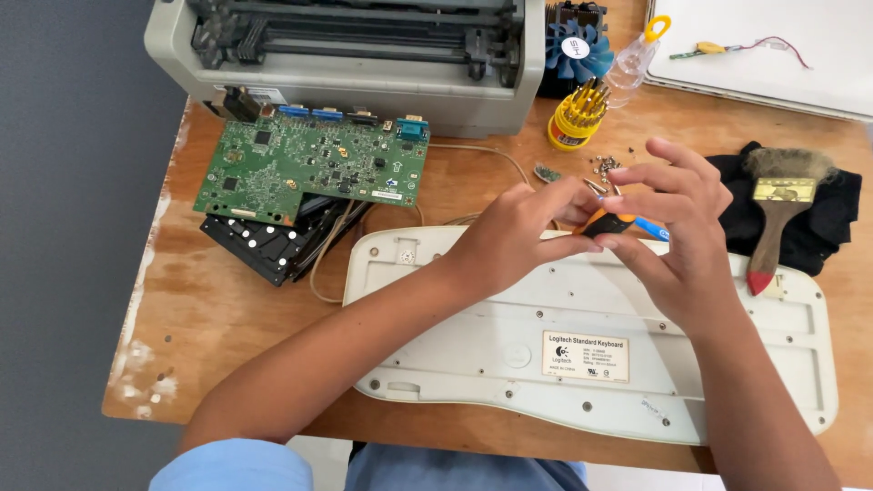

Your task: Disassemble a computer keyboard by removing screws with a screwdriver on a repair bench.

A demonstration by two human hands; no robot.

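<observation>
Head view shows both hands meeting above the upturned white keyboard (591, 345), which lies across the near edge of the bench (227, 309). Left hand (509, 238) and right hand (677, 223) together pinch a small screwdriver (611, 221) with an orange-and-black handle and a blue end; the fingers of both are closed on it. I judge the step as handling the screwdriver between screws of the keyboard back; the next move calls for setting its tip straight into a screw hole.

As for containers, a round yellow holder (575, 120) near the far edge stands full of screwdriver bits. Loose screws (605, 165) lie beside it on the bare wood, in no container. A clear plastic bottle (634, 62) lies behind; its content I cannot tell.
</observation>
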